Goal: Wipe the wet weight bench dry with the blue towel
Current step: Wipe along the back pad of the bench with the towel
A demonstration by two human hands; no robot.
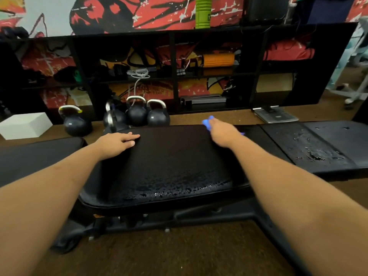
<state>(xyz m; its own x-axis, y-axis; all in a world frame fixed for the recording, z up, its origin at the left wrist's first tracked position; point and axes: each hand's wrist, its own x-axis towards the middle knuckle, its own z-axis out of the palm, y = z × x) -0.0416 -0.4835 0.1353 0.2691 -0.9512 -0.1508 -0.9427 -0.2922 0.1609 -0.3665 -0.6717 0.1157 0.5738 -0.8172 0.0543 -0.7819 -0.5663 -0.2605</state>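
The black weight bench (169, 166) runs across the view, its padded top beaded with water near the front edge and on the right section (312, 150). My left hand (117, 141) rests flat on the far left part of the middle pad, fingers straight. My right hand (222, 131) grips the blue towel (208, 122) at the pad's far right edge. Only small bits of the towel show past the fingers; the rest is hidden under the hand. The hand is blurred.
Several dark kettlebells (147, 114) stand on the brown carpet just behind the bench. A white block (25, 125) lies at the left. A black shelf unit (175, 66) lines the wall, and a scale (276, 115) lies at the right.
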